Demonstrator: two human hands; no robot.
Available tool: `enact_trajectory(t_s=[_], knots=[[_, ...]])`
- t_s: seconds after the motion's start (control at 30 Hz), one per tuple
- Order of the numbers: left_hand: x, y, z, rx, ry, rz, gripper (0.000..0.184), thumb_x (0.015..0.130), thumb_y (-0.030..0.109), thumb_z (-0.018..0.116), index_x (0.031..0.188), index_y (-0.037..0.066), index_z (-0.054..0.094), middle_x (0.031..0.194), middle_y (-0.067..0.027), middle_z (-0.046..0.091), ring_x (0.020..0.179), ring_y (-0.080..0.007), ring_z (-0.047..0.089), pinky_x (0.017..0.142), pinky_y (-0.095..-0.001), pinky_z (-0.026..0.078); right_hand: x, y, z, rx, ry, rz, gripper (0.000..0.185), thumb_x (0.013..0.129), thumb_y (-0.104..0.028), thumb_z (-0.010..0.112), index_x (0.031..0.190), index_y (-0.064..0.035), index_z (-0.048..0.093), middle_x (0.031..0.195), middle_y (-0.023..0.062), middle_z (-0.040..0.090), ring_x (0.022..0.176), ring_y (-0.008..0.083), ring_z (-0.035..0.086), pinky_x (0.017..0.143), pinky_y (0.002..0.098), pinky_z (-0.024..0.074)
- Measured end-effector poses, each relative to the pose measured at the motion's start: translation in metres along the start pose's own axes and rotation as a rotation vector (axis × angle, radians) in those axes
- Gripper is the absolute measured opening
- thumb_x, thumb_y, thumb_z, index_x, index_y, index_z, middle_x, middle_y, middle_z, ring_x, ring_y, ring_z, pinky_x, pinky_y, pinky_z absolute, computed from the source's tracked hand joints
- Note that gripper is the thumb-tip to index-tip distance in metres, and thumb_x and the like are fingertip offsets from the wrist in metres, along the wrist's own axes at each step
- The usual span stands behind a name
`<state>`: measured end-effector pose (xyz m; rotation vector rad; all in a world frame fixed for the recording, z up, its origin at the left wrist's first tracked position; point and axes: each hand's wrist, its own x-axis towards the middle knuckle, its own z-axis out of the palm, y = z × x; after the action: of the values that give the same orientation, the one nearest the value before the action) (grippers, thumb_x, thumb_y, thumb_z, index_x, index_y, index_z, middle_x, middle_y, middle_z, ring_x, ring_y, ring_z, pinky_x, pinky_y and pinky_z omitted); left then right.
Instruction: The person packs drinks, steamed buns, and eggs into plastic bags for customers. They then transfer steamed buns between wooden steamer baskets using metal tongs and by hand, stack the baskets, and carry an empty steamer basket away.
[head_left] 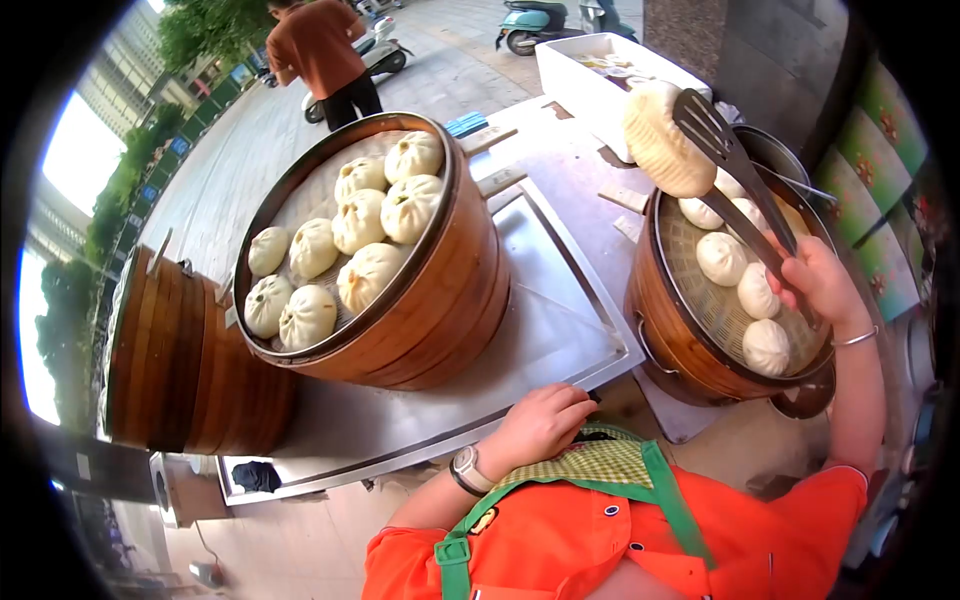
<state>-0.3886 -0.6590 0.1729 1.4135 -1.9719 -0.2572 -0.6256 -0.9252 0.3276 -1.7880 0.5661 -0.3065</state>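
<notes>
My right hand grips dark tongs with a slotted blade. The tongs hold up a large pale bun with a ridged surface above the right bamboo steamer. Several small round buns lie on the mesh inside that steamer. My left hand, with a watch on its wrist, rests by the front edge of the metal table. Its fingers are curled together and the fingertips are hidden. In front of it stands a tall bamboo steamer with several pleated buns.
Stacked bamboo steamers stand at the left. A white foam box sits at the back right, near a metal pot. Beyond the table are a person with their back turned and parked scooters.
</notes>
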Motion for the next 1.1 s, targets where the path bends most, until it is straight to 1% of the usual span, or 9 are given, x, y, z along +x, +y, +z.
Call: enact_trajectory(t_s=[0.1, 0.2, 0.27, 0.37, 0.47, 0.57, 0.73, 0.9, 1.1], knots=[[-0.048, -0.006, -0.025, 0.065, 0.09, -0.131, 0.024, 0.071, 0.002, 0.061, 0.094, 0.003, 0.058, 0.092, -0.011, 0.058, 0.084, -0.0287, 0.057, 0.069, -0.0362, 0.047, 0.147, -0.079, 0.097, -0.432, -0.064, -0.112, 0.037, 0.08, -0.04, 0.062, 0.082, -0.0035, 0.055, 0.063, -0.0009, 0.049, 0.048, 0.0036, 0.042, 0.042, 0.0183, 0.0335], [-0.102, 0.003, -0.03, 0.15, 0.171, -0.317, 0.022, 0.072, 0.006, 0.061, 0.093, 0.003, 0.057, 0.092, -0.0093, 0.057, 0.084, -0.0272, 0.056, 0.07, -0.0366, 0.048, 0.254, -0.135, 0.196, -0.83, -0.176, -0.509, 0.049, 0.081, -0.043, 0.059, 0.104, -0.0002, 0.059, 0.079, 0.0139, 0.062, 0.072, 0.0247, 0.059, 0.065, 0.034, 0.046], [-0.129, 0.001, -0.032, 0.22, 0.317, -0.404, 0.021, 0.072, 0.005, 0.063, 0.092, 0.003, 0.057, 0.089, -0.0094, 0.057, 0.082, -0.0272, 0.057, 0.067, -0.036, 0.048, 0.31, -0.154, 0.258, -1.171, -0.052, -0.592, 0.05, 0.08, -0.046, 0.058, 0.097, 0.0008, 0.061, 0.089, 0.0188, 0.063, 0.084, 0.0336, 0.06, 0.075, 0.0397, 0.0462], [-0.155, 0.003, -0.036, 0.263, 0.365, -0.473, 0.021, 0.072, 0.006, 0.064, 0.092, 0.004, 0.059, 0.09, -0.0095, 0.058, 0.081, -0.0266, 0.058, 0.066, -0.0346, 0.049, 0.331, -0.172, 0.324, -1.212, -0.098, -0.485, 0.044, 0.077, -0.041, 0.064, 0.088, 0.0017, 0.064, 0.089, 0.0175, 0.064, 0.085, 0.0324, 0.061, 0.075, 0.0407, 0.0475], [-0.167, -0.002, -0.037, 0.253, 0.396, -0.497, 0.023, 0.071, 0.006, 0.064, 0.094, 0.004, 0.059, 0.092, -0.0092, 0.058, 0.082, -0.0264, 0.057, 0.068, -0.0346, 0.049, 0.332, -0.185, 0.346, -1.351, -0.139, -0.37, 0.046, 0.078, -0.043, 0.063, 0.103, -0.0052, 0.064, 0.101, 0.0131, 0.063, 0.095, 0.028, 0.061, 0.079, 0.0376, 0.0485], [-0.167, -0.005, -0.042, 0.231, 0.343, -0.482, 0.023, 0.071, 0.005, 0.064, 0.094, 0.004, 0.059, 0.093, -0.0086, 0.058, 0.083, -0.0262, 0.057, 0.069, -0.0344, 0.049, 0.332, -0.179, 0.302, -1.238, -0.06, -0.42, 0.055, 0.073, -0.051, 0.063, 0.089, 0.0013, 0.064, 0.095, 0.0176, 0.063, 0.086, 0.0319, 0.061, 0.074, 0.0405, 0.0484], [-0.144, -0.015, -0.043, 0.063, 0.223, -0.376, 0.023, 0.071, 0.004, 0.063, 0.094, 0.003, 0.059, 0.093, -0.0106, 0.059, 0.084, -0.0279, 0.057, 0.069, -0.0357, 0.048, 0.223, -0.121, 0.15, -1.139, 0.24, -0.553, 0.066, 0.075, -0.051, 0.061, 0.117, -0.0016, 0.049, 0.104, 0.0208, 0.058, 0.095, 0.0353, 0.056, 0.081, 0.0402, 0.0443], [-0.097, -0.025, -0.027, -0.031, 0.107, -0.274, 0.022, 0.072, -0.001, 0.06, 0.094, 0.0, 0.06, 0.092, -0.0129, 0.059, 0.083, -0.0304, 0.057, 0.073, -0.0376, 0.045, 0.028, -0.046, 0.014, -1.111, 0.629, 0.05, 0.064, 0.075, -0.048, 0.062, 0.116, -0.0004, 0.051, 0.104, 0.022, 0.059, 0.095, 0.0341, 0.058, 0.081, 0.0378, 0.045], [-0.015, -0.025, 0.0, -0.088, -0.106, -0.017, 0.023, 0.071, -0.001, 0.061, 0.094, 0.002, 0.06, 0.092, -0.011, 0.059, 0.082, -0.0292, 0.057, 0.071, -0.0362, 0.046, -0.149, -0.006, 0.012, -1.172, 0.657, 0.597, 0.062, 0.07, -0.047, 0.067, 0.107, 0.0005, 0.053, 0.094, 0.0199, 0.061, 0.089, 0.0346, 0.058, 0.076, 0.041, 0.0454]])
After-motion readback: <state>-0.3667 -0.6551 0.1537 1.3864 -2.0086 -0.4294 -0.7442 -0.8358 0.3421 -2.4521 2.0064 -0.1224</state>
